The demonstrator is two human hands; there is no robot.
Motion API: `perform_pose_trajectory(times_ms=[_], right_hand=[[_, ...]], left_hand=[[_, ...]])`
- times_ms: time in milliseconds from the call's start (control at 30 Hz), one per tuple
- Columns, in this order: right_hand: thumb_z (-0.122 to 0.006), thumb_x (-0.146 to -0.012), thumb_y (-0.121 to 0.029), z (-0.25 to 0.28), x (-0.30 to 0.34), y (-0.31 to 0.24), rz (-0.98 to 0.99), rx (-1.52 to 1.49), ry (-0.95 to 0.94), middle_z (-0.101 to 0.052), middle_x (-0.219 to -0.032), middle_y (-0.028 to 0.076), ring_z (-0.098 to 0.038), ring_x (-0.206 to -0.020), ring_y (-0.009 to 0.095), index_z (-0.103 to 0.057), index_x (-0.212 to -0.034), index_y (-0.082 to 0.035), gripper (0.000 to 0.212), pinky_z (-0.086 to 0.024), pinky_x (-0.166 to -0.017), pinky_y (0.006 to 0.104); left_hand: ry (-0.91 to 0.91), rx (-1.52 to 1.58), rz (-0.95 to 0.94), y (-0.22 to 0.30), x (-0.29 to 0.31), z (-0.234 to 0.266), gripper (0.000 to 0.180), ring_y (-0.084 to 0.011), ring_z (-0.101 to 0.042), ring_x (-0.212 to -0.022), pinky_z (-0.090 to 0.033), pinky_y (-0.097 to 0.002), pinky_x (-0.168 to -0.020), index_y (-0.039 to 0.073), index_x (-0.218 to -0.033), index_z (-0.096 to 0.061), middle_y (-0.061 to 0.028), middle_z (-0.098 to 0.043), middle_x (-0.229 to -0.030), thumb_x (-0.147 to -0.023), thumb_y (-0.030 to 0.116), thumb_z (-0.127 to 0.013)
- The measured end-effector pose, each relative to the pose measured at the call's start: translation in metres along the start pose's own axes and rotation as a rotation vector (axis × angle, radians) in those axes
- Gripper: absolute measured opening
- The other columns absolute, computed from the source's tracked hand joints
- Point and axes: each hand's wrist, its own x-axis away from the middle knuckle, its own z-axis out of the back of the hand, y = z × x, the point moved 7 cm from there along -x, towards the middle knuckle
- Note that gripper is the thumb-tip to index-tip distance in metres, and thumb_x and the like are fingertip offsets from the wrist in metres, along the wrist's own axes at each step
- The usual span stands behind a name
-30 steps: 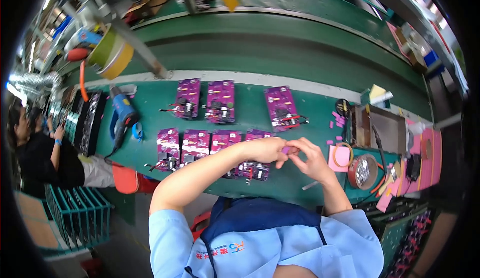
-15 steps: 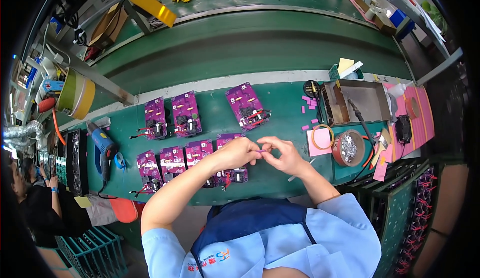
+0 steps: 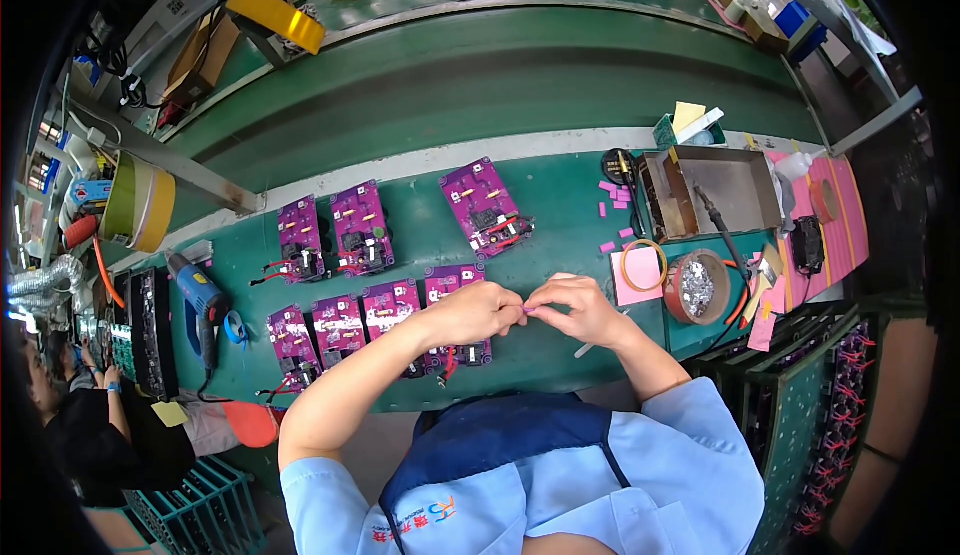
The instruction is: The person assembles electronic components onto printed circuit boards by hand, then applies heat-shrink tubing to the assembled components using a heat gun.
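Note:
My left hand (image 3: 478, 312) and my right hand (image 3: 578, 309) meet fingertip to fingertip above the green bench (image 3: 560, 225), pinching a small pink piece (image 3: 528, 309) between them. Under my left hand lies a purple circuit board (image 3: 453, 280), the right end of a near row of several purple boards (image 3: 338, 327). Farther back sit two more boards (image 3: 332, 233) side by side and a single tilted board (image 3: 485, 205).
A pink pad with a tape ring (image 3: 640, 266) and a round tin of metal bits (image 3: 698, 287) sit right of my hands, a metal tray (image 3: 715, 190) behind them. Loose pink pieces (image 3: 615, 193) lie nearby. A blue power screwdriver (image 3: 200, 300) lies left. Another person (image 3: 70, 415) sits at far left.
The view has shifted, so the bench sits farther left and lower in the picture. My hands stay joined at the fingertips over the near row of boards.

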Motion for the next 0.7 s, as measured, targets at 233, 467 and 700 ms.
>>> perform_pose_trajectory(times_ms=[233,467,700], right_hand=[[-0.056,-0.070,-0.001,0.031,0.012,0.027,-0.230,-0.222,0.283,-0.056,-0.069,0.005,-0.053,-0.066,0.010,-0.053,-0.071,0.000,0.003,-0.041,-0.058,0.0223],[-0.053,-0.075,-0.002,0.044,-0.008,0.068,-0.332,-0.445,0.489,-0.056,-0.077,0.004,-0.052,-0.072,0.008,-0.052,-0.078,0.001,0.004,-0.042,-0.066,0.0204],[-0.055,-0.074,-0.003,0.027,-0.023,0.087,-0.396,-0.699,0.452,-0.057,-0.080,0.007,-0.054,-0.073,0.012,-0.052,-0.079,0.000,0.007,-0.044,-0.070,0.0231]], left_hand=[[0.203,-0.123,0.101,-0.016,-0.005,0.023,0.026,-0.0235,-0.056,-0.065,-0.043,-0.0330,-0.063,0.002,-0.082,-0.060,-0.0124,-0.058,-0.067,-0.072,0.013,-0.038],[0.884,-0.444,-0.229,0.013,-0.013,0.070,0.014,-0.0274,-0.056,-0.073,-0.045,-0.0380,-0.064,0.005,-0.081,-0.058,-0.0120,-0.056,-0.082,-0.074,0.014,-0.050],[0.760,-0.478,-0.192,0.018,-0.030,0.072,0.016,-0.0259,-0.055,-0.078,-0.044,-0.0338,-0.068,0.006,-0.084,-0.060,-0.0093,-0.056,-0.086,-0.073,0.017,-0.054]])
